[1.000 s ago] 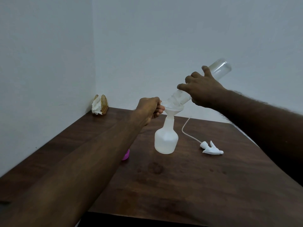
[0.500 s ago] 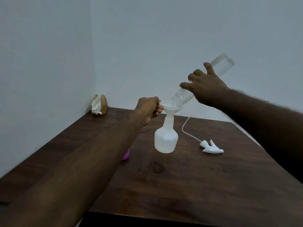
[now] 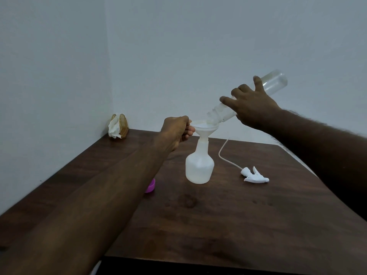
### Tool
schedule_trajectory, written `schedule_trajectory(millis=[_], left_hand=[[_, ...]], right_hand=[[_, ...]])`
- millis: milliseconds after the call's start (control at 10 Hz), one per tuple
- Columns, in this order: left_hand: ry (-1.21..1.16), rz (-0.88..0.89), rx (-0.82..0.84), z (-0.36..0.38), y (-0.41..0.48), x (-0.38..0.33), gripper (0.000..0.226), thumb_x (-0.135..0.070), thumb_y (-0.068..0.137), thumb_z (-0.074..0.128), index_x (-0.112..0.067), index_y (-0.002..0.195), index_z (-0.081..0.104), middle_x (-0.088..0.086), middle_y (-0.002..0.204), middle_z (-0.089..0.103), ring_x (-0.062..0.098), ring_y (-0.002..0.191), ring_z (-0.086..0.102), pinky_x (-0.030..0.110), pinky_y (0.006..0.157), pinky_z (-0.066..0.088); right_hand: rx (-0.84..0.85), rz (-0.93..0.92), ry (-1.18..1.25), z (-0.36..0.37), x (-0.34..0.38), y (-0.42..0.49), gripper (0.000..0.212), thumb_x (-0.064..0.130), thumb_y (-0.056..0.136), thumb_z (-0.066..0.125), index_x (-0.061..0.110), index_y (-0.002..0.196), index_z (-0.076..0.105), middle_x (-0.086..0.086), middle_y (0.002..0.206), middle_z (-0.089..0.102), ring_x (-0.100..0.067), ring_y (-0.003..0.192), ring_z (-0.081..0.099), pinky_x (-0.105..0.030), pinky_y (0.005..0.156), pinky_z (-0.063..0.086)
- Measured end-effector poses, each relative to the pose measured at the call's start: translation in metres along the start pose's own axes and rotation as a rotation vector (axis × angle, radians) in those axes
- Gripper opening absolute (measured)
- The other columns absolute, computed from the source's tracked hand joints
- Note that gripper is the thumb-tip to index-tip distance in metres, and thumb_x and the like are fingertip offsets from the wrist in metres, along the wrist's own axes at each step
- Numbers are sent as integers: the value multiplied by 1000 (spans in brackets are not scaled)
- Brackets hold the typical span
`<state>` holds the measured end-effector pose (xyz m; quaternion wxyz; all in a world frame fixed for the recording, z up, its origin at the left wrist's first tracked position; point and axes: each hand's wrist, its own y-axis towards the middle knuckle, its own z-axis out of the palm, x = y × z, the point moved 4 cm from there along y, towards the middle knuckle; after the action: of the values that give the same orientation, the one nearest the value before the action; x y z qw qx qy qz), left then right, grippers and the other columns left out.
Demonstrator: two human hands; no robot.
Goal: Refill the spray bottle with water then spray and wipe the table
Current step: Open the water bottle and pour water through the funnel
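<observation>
Where the dark wood-grain worktop point(image 3: 228, 225) meets the corner of the pale walls, far left of the spray bottle, a ribbed, arch-shaped wooden napkin holder point(image 3: 121, 125) stands with crumpled white tissue point(image 3: 114, 128) bulging from it. Nearer, left of the spray bottle, a small round pink cap point(image 3: 150, 186) lies half hidden behind the left forearm. The left hand point(image 3: 175, 130) is curled closed, its fingers pinching the rim of a white plastic funnel point(image 3: 204, 130) whose cone narrows into the neck of the spray bottle point(image 3: 199, 167). That bottle is translucent white plastic, slim-necked and widening to a squat rounded body, upright on the worktop near its middle, with its spray head off. Above and right of it, the right hand point(image 3: 251, 105) wraps a clear cylindrical water bottle point(image 3: 275, 82), thumb raised, tilting it mouth-down so the mouth sits just over the funnel's bowl. Right of the spray bottle, the white trigger sprayer head point(image 3: 255, 175) lies on its side, its thin curved dip tube point(image 3: 225, 153) trailing back over the wood.
</observation>
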<state>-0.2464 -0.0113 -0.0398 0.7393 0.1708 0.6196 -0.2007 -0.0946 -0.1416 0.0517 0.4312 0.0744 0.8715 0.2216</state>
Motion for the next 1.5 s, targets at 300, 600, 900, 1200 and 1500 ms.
schedule_trajectory(millis=[300, 600, 900, 1200, 1500], left_hand=[[7, 2, 2, 1, -1, -1, 23, -4, 85, 45, -2, 98, 64, 7, 62, 62, 11, 46, 51, 21, 47, 44], [10, -6, -6, -1, 0, 1, 24, -4, 85, 45, -1, 100, 64, 8, 63, 62, 11, 44, 50, 21, 46, 43], [21, 1, -9, 0, -2, -1, 24, -4, 86, 45, -2, 100, 64, 8, 64, 63, 11, 46, 51, 20, 46, 44], [27, 19, 4, 1, -3, -4, 20, -4, 86, 45, -3, 94, 63, 8, 62, 62, 11, 45, 50, 20, 47, 44], [53, 7, 15, -5, -4, 1, 18, -23, 90, 55, -6, 94, 61, 8, 66, 65, 13, 48, 53, 21, 46, 44]], right_hand=[[-66, -31, 25, 3, 3, -2, 57, 9, 81, 66, 15, 135, 50, -18, 115, 61, -39, 109, 56, -63, 111, 22], [-88, -9, 11, 6, 0, -2, 59, 7, 76, 67, 15, 132, 52, -17, 110, 63, -38, 103, 57, -59, 106, 30], [-168, 0, 19, 6, -2, -7, 60, 4, 75, 69, 16, 131, 53, -17, 107, 63, -38, 100, 58, -57, 101, 36], [-62, 48, -7, 7, 3, -8, 55, 14, 77, 69, 16, 129, 51, -15, 108, 63, -37, 95, 60, -50, 92, 41], [99, 543, 732, 18, 19, -35, 62, 54, 74, 67, 16, 119, 50, -5, 95, 68, -31, 89, 61, -38, 73, 50]])
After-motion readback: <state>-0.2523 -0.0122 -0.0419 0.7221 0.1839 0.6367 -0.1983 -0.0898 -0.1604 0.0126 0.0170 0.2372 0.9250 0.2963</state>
